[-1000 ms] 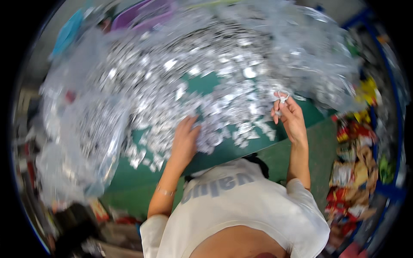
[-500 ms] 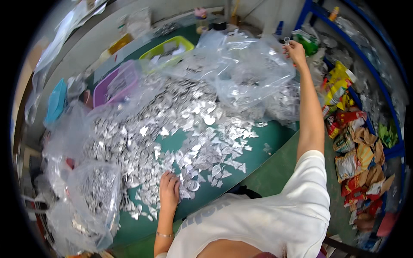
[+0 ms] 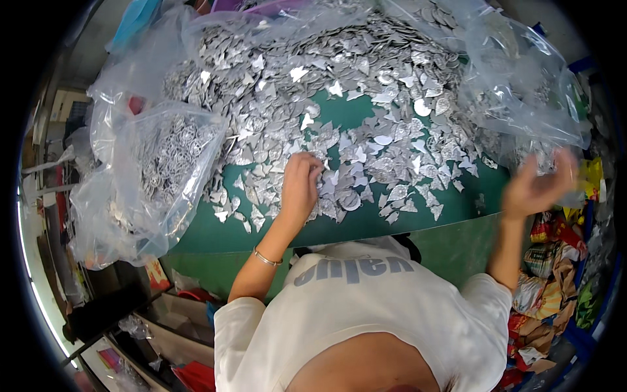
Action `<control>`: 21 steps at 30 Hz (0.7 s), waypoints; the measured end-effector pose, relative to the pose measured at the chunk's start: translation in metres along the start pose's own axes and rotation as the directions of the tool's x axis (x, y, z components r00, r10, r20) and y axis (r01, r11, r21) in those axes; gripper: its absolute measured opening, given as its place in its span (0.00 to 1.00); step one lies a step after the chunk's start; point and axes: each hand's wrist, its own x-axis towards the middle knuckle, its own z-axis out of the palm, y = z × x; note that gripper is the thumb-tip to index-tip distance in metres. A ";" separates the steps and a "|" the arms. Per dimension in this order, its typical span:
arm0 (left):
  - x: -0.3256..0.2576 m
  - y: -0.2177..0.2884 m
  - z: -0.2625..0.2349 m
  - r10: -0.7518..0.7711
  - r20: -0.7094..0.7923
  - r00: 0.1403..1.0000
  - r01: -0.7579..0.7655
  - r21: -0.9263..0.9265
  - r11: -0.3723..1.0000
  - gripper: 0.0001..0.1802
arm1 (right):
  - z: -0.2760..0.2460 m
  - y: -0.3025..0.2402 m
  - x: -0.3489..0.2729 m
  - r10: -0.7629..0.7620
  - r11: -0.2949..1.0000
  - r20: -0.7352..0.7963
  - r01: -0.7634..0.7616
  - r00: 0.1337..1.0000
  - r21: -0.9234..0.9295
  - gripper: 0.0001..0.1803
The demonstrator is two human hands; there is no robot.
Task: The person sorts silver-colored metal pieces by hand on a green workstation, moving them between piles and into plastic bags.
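Many small flat silvery metal pieces [image 3: 353,72] lie heaped and scattered over the green table [image 3: 196,232]; some look winged or leaf-shaped, others round. My left hand [image 3: 300,186] rests among them near the front edge, fingers curled together. What it may pinch is hidden. My right hand [image 3: 539,186], smeared by motion, is over the table's right end, close to a clear plastic bag [image 3: 522,85] with metal pieces inside and beneath it. Whether that hand carries anything does not show.
At the left stands a clear bag [image 3: 140,189] full of small silvery parts. A blue container [image 3: 134,25] and a purple basket [image 3: 261,8] are at the back. Colourful packets [image 3: 545,261] crowd a shelf on the right. Boxes [image 3: 176,320] stand at the lower left.
My right hand has come back from the far right, where it held a small clear object, toward the table's right end. The view has swung downward and left. My left hand stays among the pieces.
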 end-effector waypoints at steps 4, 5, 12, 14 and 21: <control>0.017 0.004 -0.003 -0.111 -0.132 0.985 0.094 -0.129 0.987 0.07 | 0.037 -0.082 -0.069 -0.062 0.876 0.863 -0.386 0.502 0.288 0.33; 0.022 0.002 -0.005 -0.149 -0.125 0.981 0.126 -0.175 0.976 0.08 | 0.047 -0.089 -0.086 -0.093 0.862 0.856 -0.390 0.508 0.325 0.32; 0.009 -0.004 -0.011 0.069 0.133 0.989 -0.097 0.212 0.973 0.19 | 0.066 -0.083 -0.118 -0.124 0.912 0.854 -0.280 0.506 0.299 0.22; -0.002 0.002 -0.015 0.007 0.192 0.981 -0.055 0.246 0.968 0.20 | 0.069 -0.081 -0.119 -0.069 0.901 0.793 -0.305 0.605 0.310 0.18; -0.023 -0.005 -0.034 -0.108 0.121 0.987 0.055 0.373 0.926 0.19 | 0.065 -0.072 -0.109 0.123 0.897 0.721 -0.387 0.682 0.213 0.11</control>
